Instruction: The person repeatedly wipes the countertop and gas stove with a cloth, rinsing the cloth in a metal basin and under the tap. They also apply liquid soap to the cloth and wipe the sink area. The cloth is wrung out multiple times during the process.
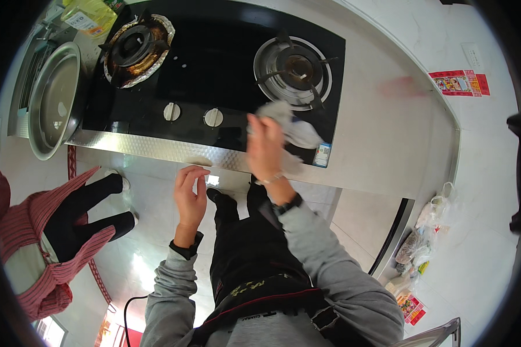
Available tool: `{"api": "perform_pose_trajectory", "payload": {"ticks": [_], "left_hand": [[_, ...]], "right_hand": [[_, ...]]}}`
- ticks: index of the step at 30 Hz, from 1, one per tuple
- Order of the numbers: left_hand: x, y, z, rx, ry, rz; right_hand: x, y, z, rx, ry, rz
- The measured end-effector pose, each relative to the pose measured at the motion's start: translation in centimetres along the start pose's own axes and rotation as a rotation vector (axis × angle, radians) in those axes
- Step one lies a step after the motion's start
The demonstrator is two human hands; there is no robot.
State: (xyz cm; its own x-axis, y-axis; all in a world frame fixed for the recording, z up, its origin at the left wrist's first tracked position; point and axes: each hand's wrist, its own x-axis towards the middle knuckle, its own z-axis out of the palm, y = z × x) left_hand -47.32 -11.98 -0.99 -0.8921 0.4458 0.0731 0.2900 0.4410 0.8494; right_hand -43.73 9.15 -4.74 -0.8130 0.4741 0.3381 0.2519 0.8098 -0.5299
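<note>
My right hand (pixel 265 149) is at the front right of a black glass gas cooktop (pixel 217 56), blurred. It has hold of a crumpled grey-white cloth (pixel 304 132), which bunches beside and beyond the fingers near the right burner (pixel 297 67). Part of the cloth's edge also shows below, by the cooktop's front. My left hand (pixel 191 193) holds nothing. Its fingers are loosely bent, with the thumb apart, just in front of the patterned metal edge strip (pixel 156 149). Two control knobs (pixel 213 117) sit left of my right hand.
The left burner (pixel 139 50) has a stained foil ring. A metal basin (pixel 54 102) of liquid stands at the left, near a bottle of yellow liquid (pixel 89 19). Another person (pixel 47 243) stands at lower left. Plastic bags (pixel 425 234) lie along the right. A red blur (pixel 401 86) crosses the counter.
</note>
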Motion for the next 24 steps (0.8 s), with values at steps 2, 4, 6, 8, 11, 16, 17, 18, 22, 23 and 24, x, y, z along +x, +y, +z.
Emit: {"api": "perform_pose_trajectory", "payload": {"ticks": [2,4,6,8,11,16,17,18,22,23,24], "left_hand": [[0.4,0.9,0.1,-0.005,-0.039,0.042],[0.7,1.7,0.1,-0.051,-0.072,0.059],[0.8,2.2,0.0,-0.076,-0.103,0.063],[0.7,2.2,-0.3,-0.073,-0.129,0.06],[0.1,1.6,-1.2,-0.124,-0.17,-0.006],[-1.0,-0.9,-4.0,-0.155,-0.181,-0.047],[-1.3,-1.3,-4.7,-0.167,-0.184,-0.075],[-1.5,-1.9,-5.5,-0.171,-0.162,-0.041],[-2.3,-4.1,-8.9,-0.152,-0.119,-0.116],[-2.3,-4.8,-9.4,-0.148,-0.106,-0.152],[-2.3,-5.2,-9.9,-0.138,-0.089,-0.191]], "right_hand": [[4.2,-2.8,2.7,0.197,-0.036,-0.032],[8.1,-3.3,4.1,0.333,-0.019,-0.04],[9.1,-2.3,3.5,0.307,-0.04,-0.099],[6.6,0.3,0.8,0.119,-0.166,-0.166],[-0.2,6.3,-5.9,-0.055,-0.236,-0.08],[-2.4,17.5,-15.0,-0.218,-0.227,0.151],[-0.5,19.2,-16.3,-0.171,-0.225,0.287],[2.0,20.5,-17.3,-0.169,-0.251,0.524],[15.4,21.5,-20.0,-0.148,0.002,0.546],[18.8,21.0,-19.7,-0.059,0.037,0.489],[22.2,20.3,-18.7,0.018,0.048,0.417]]}}
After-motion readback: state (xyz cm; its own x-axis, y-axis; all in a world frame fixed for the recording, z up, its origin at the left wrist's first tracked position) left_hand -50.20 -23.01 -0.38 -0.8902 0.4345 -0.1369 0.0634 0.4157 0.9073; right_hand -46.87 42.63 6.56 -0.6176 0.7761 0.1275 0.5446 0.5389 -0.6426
